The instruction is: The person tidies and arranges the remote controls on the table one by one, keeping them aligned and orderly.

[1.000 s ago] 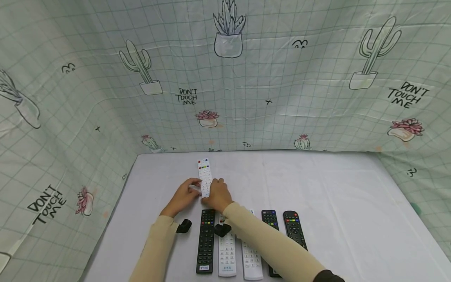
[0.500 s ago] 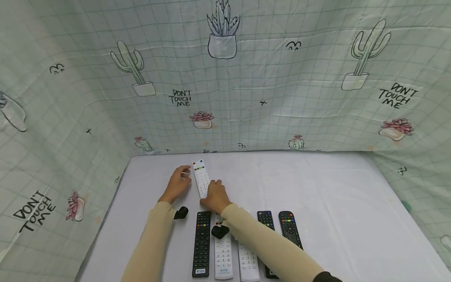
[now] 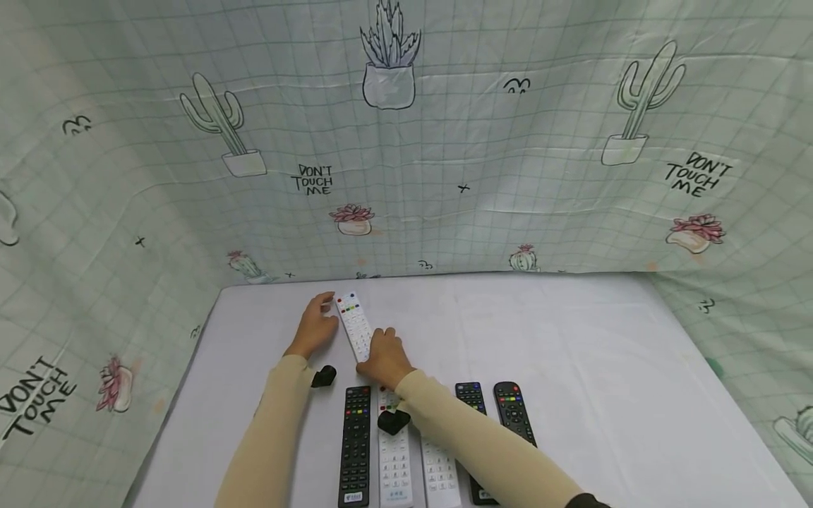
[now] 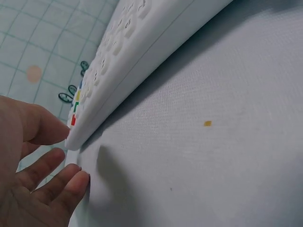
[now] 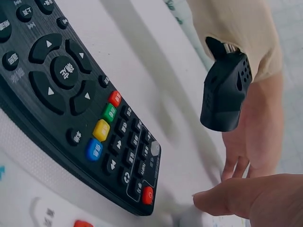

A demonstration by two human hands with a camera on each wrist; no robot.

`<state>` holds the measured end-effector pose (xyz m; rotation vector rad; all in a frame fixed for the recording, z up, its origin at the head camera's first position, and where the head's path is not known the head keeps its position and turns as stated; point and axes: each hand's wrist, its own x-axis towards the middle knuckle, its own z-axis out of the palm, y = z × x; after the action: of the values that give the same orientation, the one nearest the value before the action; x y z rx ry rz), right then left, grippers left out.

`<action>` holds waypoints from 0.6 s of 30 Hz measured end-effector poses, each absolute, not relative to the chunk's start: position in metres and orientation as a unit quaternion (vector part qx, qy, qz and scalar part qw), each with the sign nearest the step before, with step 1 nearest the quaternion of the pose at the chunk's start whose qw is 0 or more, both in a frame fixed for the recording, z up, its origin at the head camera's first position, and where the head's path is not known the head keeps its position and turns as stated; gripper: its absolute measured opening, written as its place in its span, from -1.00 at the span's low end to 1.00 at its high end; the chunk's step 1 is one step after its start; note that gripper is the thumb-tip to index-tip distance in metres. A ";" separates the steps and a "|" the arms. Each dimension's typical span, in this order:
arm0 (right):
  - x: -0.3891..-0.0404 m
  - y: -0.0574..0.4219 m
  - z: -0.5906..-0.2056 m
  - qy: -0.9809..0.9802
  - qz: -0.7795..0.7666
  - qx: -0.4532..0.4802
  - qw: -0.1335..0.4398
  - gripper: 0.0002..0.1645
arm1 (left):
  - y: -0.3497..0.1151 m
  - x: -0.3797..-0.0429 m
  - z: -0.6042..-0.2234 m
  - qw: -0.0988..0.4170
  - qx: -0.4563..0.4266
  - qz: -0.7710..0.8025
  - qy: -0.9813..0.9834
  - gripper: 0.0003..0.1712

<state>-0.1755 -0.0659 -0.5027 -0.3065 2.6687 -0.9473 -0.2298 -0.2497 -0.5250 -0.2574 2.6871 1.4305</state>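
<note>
A white remote control (image 3: 354,326) lies slanted on the far left part of the table, its far end leaning left. My right hand (image 3: 385,358) holds its near end, the thumb at the bottom corner. My left hand (image 3: 314,327) is at the far end's left side with relaxed fingers. In the left wrist view, a fingertip (image 4: 59,134) meets or nearly meets the white remote's corner; contact is hard to judge. The right wrist view shows my right thumb (image 5: 246,196) beyond a black remote control (image 5: 85,104), which lies below the hands.
Nearer me stand in a row a black remote (image 3: 354,444), a white remote (image 3: 395,466), another white remote (image 3: 440,476), and two more black ones, such as the rightmost (image 3: 513,409). My right sleeve (image 3: 476,437) covers parts of some. A printed cloth (image 3: 432,233) rises behind the table.
The white remote has turned, its far end swinging left. My left hand has slid from its near side up toward its far end. My right hand stays at the near end.
</note>
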 end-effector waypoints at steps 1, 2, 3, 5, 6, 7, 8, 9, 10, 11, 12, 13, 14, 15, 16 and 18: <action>-0.175 -0.065 -0.503 0.927 -0.328 -0.107 0.146 -0.29 | -0.250 -0.230 -0.525 0.043 -0.081 0.466 0.880 -0.25; -0.175 -0.064 -0.503 0.928 -0.326 -0.108 0.146 -0.29 | -0.250 -0.231 -0.525 0.042 -0.077 0.466 0.880 -0.25; -0.174 -0.063 -0.502 0.929 -0.325 -0.109 0.144 -0.29 | -0.250 -0.232 -0.525 0.041 -0.073 0.466 0.881 -0.24; -0.174 -0.062 -0.502 0.931 -0.319 -0.110 0.138 -0.31 | -0.249 -0.233 -0.525 0.040 -0.066 0.463 0.883 -0.24; -0.174 -0.061 -0.502 0.933 -0.315 -0.110 0.135 -0.32 | -0.249 -0.233 -0.524 0.040 -0.063 0.462 0.884 -0.25; -0.173 -0.061 -0.502 0.935 -0.312 -0.112 0.130 -0.33 | -0.248 -0.234 -0.524 0.041 -0.059 0.459 0.885 -0.26; -0.173 -0.060 -0.502 0.936 -0.308 -0.112 0.127 -0.34 | -0.248 -0.234 -0.524 0.040 -0.055 0.459 0.886 -0.26; -0.173 -0.060 -0.502 0.937 -0.306 -0.114 0.124 -0.35 | -0.247 -0.234 -0.525 0.039 -0.051 0.458 0.887 -0.27; -0.173 -0.059 -0.502 0.938 -0.303 -0.116 0.122 -0.35 | -0.247 -0.235 -0.525 0.039 -0.048 0.457 0.888 -0.27; -0.173 -0.059 -0.502 0.939 -0.301 -0.119 0.117 -0.35 | -0.247 -0.235 -0.525 0.039 -0.045 0.456 0.888 -0.28; -0.172 -0.059 -0.502 0.939 -0.300 -0.121 0.116 -0.35 | -0.246 -0.235 -0.526 0.038 -0.042 0.453 0.890 -0.29; -0.172 -0.058 -0.502 0.938 -0.302 -0.124 0.114 -0.34 | -0.246 -0.236 -0.526 0.037 -0.039 0.451 0.891 -0.29; -0.172 -0.058 -0.502 0.939 -0.300 -0.126 0.114 -0.33 | -0.246 -0.236 -0.527 0.035 -0.037 0.449 0.892 -0.30; -0.172 -0.057 -0.501 0.937 -0.303 -0.129 0.114 -0.33 | -0.246 -0.236 -0.527 0.034 -0.035 0.446 0.894 -0.32; -0.172 -0.056 -0.501 0.937 -0.305 -0.130 0.114 -0.33 | -0.246 -0.236 -0.528 0.033 -0.034 0.445 0.895 -0.34; -0.172 -0.054 -0.500 0.934 -0.311 -0.132 0.119 -0.34 | -0.246 -0.236 -0.529 0.031 -0.030 0.441 0.897 -0.36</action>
<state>-0.1718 -0.0537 -0.5001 -0.3852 2.7304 -0.9090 -0.2355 -0.2456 -0.5287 -0.0934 2.7629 1.3580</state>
